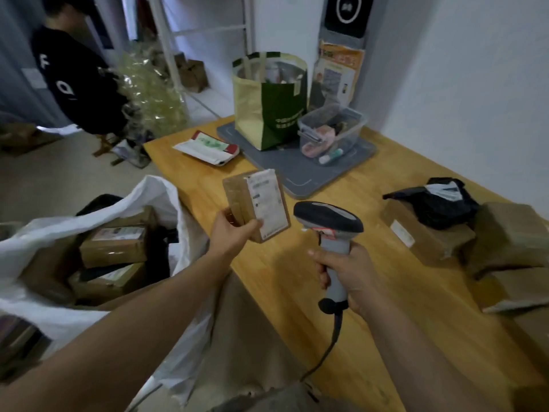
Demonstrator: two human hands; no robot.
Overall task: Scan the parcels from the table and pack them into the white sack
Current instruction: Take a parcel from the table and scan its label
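Note:
My left hand (234,230) grips a small brown cardboard parcel (255,203) above the table's left edge, its white label turned toward the scanner. My right hand (346,276) holds the grey handle of a corded barcode scanner (328,218), whose dark head sits just right of the parcel. The white sack (154,194) stands open on the floor at the left, with several brown boxes (114,246) inside. More parcels lie on the wooden table (297,278) at the right: a flat brown box (421,236), a black poly bag (436,203) on top of it, and brown packages (511,242).
At the far end of the table a grey mat (300,171) carries a green-and-yellow bag (267,99) and a clear plastic bin (331,132). A white-and-red envelope (208,147) lies nearby. A person in black (74,81) stands at back left.

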